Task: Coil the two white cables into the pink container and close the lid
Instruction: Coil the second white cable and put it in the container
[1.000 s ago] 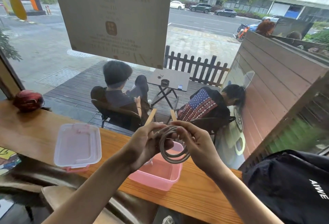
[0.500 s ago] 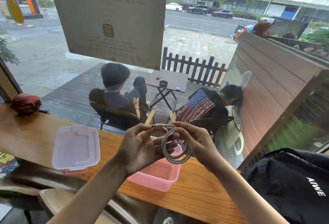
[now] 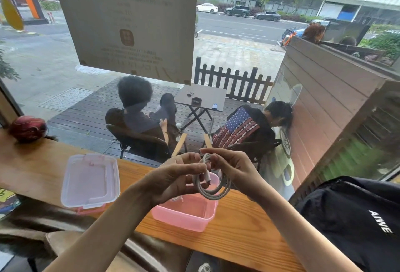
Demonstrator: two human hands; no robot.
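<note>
White cable point(image 3: 213, 187), wound into a small coil of several loops, hangs in the air just above the pink container point(image 3: 190, 215), held between both hands. That container sits open on the wooden counter point(image 3: 242, 226); its visible floor looks bare, though something pale shows at its left inner edge behind the left hand and cannot be made out. The clear lid point(image 3: 90, 182) lies flat on the counter well to the left of the container, a pink latch showing at its near edge. The left hand point(image 3: 173, 179) pinches the cable's plug end against the coil's left side, thumb and fingers pressed together on it. The right hand point(image 3: 232, 166) grips the top of the coil, fingers curled around the bunched loops, the rest of the coil dangling below them. A black bag point(image 3: 355, 222) rests to the right of the container.
</note>
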